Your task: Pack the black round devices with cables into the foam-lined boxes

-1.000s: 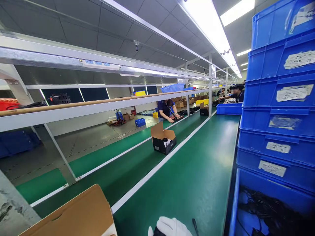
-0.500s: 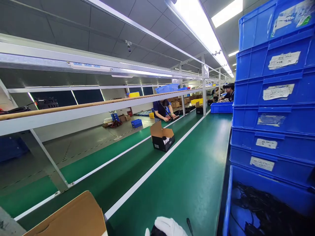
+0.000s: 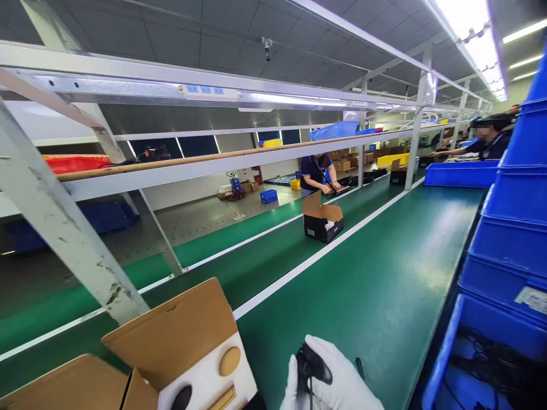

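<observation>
1. White cloth glove on the hand (image 3: 337, 376); glossy black plastic part (image 3: 313, 360) is held.
2. Matt brown cardboard box (image 3: 171, 336) with white insert.
3. Smooth green belt (image 3: 376, 285).
4. Scuffed painted metal frame (image 3: 64, 228).
5. Glossy blue plastic crates (image 3: 517, 228).

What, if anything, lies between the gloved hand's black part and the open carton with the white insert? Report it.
Nothing visible does. The gloved hand holds the small black part just right of the open carton, with only bare green bench showing between them. The carton's white insert faces up; its lower part is cut off by the frame edge.
</observation>
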Demonstrator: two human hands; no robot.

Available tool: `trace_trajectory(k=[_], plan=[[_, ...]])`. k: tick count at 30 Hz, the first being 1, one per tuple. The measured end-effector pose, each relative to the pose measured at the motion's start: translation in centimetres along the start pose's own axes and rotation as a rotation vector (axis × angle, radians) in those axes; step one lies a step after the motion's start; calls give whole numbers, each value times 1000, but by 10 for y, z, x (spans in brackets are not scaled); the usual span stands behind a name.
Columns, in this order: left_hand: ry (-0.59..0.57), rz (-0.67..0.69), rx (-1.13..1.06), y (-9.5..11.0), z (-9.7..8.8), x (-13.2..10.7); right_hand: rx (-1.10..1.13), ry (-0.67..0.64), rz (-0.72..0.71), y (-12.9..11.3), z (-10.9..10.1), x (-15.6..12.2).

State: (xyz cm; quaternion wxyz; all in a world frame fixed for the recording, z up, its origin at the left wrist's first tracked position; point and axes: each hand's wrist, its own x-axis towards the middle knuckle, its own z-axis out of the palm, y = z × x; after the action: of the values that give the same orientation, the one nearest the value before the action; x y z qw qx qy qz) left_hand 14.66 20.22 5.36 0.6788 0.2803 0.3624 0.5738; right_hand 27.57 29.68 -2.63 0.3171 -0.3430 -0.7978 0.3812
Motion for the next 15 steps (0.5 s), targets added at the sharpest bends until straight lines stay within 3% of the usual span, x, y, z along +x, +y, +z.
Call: trace_trajectory(k=[2, 6, 15], plan=[[-15, 15, -19, -1, 3, 4, -53, -53, -11, -12, -10, 2], [-163, 52, -142, -3, 6, 9, -94, -57, -98, -36, -28, 3], [-249, 207, -209, 6, 9, -13, -304, 96, -450, -82, -60, -3]])
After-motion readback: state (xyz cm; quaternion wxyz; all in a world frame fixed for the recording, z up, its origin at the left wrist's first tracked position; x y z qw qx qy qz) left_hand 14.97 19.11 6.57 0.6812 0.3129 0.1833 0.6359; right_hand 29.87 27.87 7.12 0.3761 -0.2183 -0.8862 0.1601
